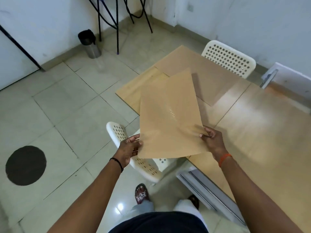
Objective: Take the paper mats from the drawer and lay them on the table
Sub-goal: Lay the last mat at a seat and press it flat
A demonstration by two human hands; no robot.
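I hold a brown paper mat (170, 118) in the air over the near left edge of the wooden table (255, 125). A second sheet's corner shows just behind it. My left hand (130, 147) pinches the mat's lower left edge. My right hand (211, 138) pinches its lower right edge. Another brown paper mat (202, 68) lies flat on the far end of the table. An open drawer (207, 190) with metal rails sticks out under the table's near edge; its inside is hidden.
A white perforated chair (143, 163) stands under the held mat, at the table's near left side. A second white chair (230, 58) is at the far side. A metal bin (91, 46), black stand legs (117, 22) and a dark round floor mark (26, 165) lie left.
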